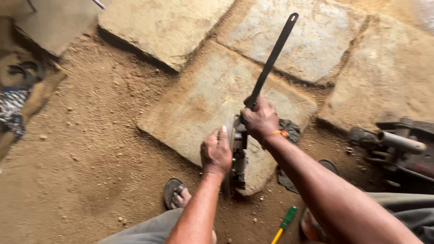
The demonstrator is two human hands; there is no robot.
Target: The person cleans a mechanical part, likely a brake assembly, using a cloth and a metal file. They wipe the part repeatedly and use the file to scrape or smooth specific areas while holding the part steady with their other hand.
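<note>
Two hands grip: right hand (260, 119) clasps flat black bar (272, 58); left hand (216, 151) steadies round metal part (238, 156).

- Hands: two, left (216, 151) and right (260, 119)
- Black bar (271, 58): one
- Metal part (238, 156): one
- Stone slabs: four, nearest (199, 99)
- Screwdriver (285, 222): one, green-handled
- Sandal (172, 192): one in full view
- Rag (291, 131): one

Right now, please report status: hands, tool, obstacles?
Left hand steadies metal part on stone slab. Right hand grips black wrench. Screwdriver near feet.
</note>
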